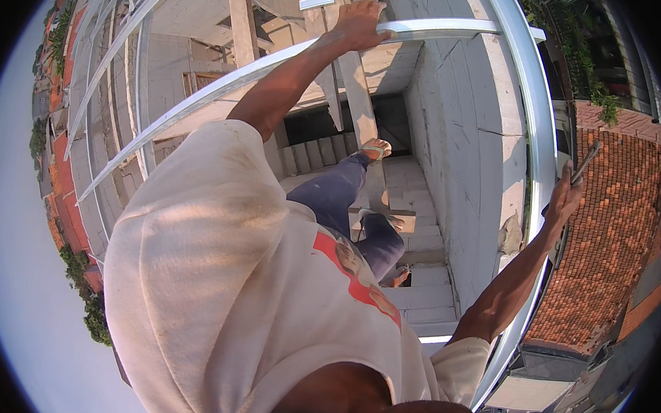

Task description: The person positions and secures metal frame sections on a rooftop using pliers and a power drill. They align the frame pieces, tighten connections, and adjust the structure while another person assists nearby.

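My left hand (359,25) is closed over a silvery metal beam (444,27) that curves across the view, its thumb lying along the beam. A short piece of the same pale metal (316,1) lies just left of that hand. Out to the right, my right hand (563,198) grips a thin, dark, long-shafted tool (588,160); its exact kind is too small to make out. That hand is beside the outer metal beam (541,135), which runs along the top of the wall.
Below me, my sandalled feet (377,149) are on a narrow wooden plank (360,96) over a deep drop. Concrete stairs (418,245) descend beneath it. A grey block wall (465,139) rises at right, with a tiled roof (605,236) beyond. More metal framing (139,84) spans the left.
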`<state>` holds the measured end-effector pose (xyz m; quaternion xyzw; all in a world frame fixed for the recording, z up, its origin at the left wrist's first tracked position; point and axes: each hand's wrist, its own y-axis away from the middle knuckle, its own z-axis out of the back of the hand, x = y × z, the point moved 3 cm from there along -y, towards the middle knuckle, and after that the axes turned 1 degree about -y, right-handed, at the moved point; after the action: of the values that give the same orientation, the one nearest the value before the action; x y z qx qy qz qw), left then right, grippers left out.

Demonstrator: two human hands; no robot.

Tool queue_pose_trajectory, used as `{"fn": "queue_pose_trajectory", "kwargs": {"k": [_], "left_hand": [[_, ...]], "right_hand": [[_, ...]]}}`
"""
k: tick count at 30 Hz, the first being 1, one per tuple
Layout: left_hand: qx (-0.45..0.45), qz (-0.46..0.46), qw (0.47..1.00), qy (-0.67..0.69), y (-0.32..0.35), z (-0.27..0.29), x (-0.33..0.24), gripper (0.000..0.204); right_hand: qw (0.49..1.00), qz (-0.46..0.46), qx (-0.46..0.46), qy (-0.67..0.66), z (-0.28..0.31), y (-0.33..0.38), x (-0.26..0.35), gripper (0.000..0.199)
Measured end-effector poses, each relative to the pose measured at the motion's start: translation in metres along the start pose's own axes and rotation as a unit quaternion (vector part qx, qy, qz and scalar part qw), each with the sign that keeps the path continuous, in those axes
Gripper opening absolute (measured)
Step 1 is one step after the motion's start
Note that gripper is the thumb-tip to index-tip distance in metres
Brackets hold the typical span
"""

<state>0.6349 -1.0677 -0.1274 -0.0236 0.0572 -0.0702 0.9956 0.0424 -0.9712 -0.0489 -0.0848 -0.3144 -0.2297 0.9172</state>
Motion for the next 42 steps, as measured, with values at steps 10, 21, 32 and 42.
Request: {"fn": "queue_pose_trajectory", "kwargs": {"k": [10, 21, 32, 42], "left_hand": [[0.277, 0.026, 0.953, 0.118, 0.061, -0.014, 0.086, 0.076], [0.323, 0.085, 0.933, 0.132, 0.058, -0.013, 0.081, 0.056], [0.348, 0.098, 0.917, 0.167, 0.052, 0.001, 0.083, 0.055], [0.409, 0.125, 0.871, 0.241, 0.049, -0.002, 0.087, 0.065]], "right_hand": [[0.987, -0.143, 0.017, -0.075, -0.046, -0.007, 0.011, 0.075], [0.980, -0.184, 0.057, -0.047, -0.042, -0.009, 0.032, 0.079], [0.987, -0.150, -0.001, -0.057, -0.041, -0.007, 0.020, 0.069], [0.985, -0.165, -0.046, -0.036, -0.043, -0.006, 0.019, 0.060]]}}
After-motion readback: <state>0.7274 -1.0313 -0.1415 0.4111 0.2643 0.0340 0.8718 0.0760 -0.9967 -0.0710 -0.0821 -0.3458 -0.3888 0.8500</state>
